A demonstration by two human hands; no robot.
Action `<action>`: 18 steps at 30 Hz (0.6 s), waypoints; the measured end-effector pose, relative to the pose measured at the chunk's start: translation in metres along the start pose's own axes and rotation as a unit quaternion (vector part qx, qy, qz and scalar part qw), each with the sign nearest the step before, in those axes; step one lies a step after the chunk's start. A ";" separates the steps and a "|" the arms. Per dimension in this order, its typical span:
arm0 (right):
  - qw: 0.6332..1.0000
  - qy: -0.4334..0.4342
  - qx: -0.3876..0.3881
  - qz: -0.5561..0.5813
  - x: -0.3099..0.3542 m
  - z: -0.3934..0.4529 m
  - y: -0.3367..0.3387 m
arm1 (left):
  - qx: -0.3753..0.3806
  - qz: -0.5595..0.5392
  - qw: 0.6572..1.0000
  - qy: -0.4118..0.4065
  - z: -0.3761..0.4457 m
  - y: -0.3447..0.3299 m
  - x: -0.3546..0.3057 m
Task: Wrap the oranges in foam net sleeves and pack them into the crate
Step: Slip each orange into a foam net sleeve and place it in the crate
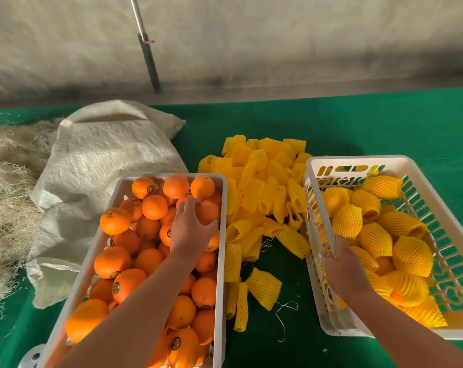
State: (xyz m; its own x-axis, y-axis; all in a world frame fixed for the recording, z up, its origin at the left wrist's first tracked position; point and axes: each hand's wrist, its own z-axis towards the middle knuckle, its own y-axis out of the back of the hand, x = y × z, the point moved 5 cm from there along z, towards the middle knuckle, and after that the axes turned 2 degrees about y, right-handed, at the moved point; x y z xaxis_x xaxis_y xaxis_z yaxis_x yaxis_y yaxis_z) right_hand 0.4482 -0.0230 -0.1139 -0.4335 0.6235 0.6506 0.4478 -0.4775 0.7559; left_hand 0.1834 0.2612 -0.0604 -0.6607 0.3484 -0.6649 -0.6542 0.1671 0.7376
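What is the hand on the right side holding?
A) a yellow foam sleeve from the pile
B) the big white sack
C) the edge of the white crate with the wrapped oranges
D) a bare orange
C: the right hand curls its fingers over the near-left rim of the white crate that holds the wrapped oranges, while the left hand is the one on a bare orange.

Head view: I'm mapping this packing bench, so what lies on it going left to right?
Straw-like fibre → woven sack → crate of bare oranges → pile of foam net sleeves → crate of wrapped oranges.
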 end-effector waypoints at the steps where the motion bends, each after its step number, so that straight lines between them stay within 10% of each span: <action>1: 1.000 0.001 0.000 0.000 0.001 0.000 0.000 | -0.003 -0.027 1.000 0.013 -0.005 0.005 0.000; 5: 1.000 0.007 0.003 -0.001 0.005 -0.002 0.002 | 0.025 -0.199 0.973 0.118 -0.030 0.021 -0.001; 12: 0.999 -0.009 0.019 0.026 0.005 -0.003 0.002 | 0.192 -0.594 0.743 0.242 -0.090 0.021 -0.029; 15: 0.999 -0.015 0.022 0.032 0.005 -0.003 0.002 | 0.222 -0.585 0.744 0.235 -0.107 0.016 -0.038; 18: 0.999 -0.022 0.023 0.037 0.006 -0.003 0.004 | 0.214 -0.490 0.818 0.211 -0.119 0.010 -0.043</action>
State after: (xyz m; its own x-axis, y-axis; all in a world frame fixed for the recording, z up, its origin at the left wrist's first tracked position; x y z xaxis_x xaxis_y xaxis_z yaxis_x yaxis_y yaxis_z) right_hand 0.4447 -0.0231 -0.1068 -0.3640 0.6142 0.7002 0.5134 -0.4950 0.7010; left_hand 0.1618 0.1377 -0.0385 -0.0228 -0.4816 -0.8761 -0.8170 0.5141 -0.2614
